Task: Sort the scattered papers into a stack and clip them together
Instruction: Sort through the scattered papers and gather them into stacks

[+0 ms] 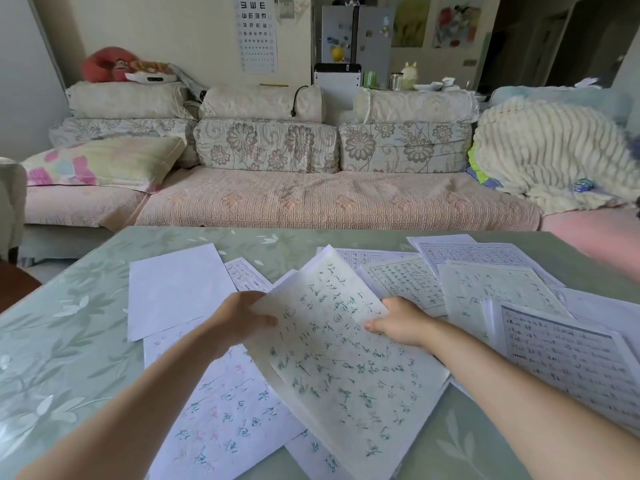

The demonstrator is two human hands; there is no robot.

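Left grip (239,318): closed on the left edge of the handwritten sheet (339,368), thumb on its upper face, fingers hidden behind; right grip (403,323): pinched the same sheet at its right edge, thumb on top.

Handwritten sheet: cream, covered in dark green characters; held between both grips over the middle of the bench (69,323), far corner raised; near edge seemingly resting on the papers below, though the contact was unclear.

Scattered papers, loose and overlapping on the bench: blank sheet (176,289) to the left; sheet with green and red characters (225,410) under the left forearm; printed grid sheets (568,355) to the right.

Bench: pale green floral cover.

Beyond: sofa (311,199) with floral cushions; pink-patterned pillow (104,164) at its left end; ribbed cream blanket (547,150) at its right; eye chart (258,32) on the wall.
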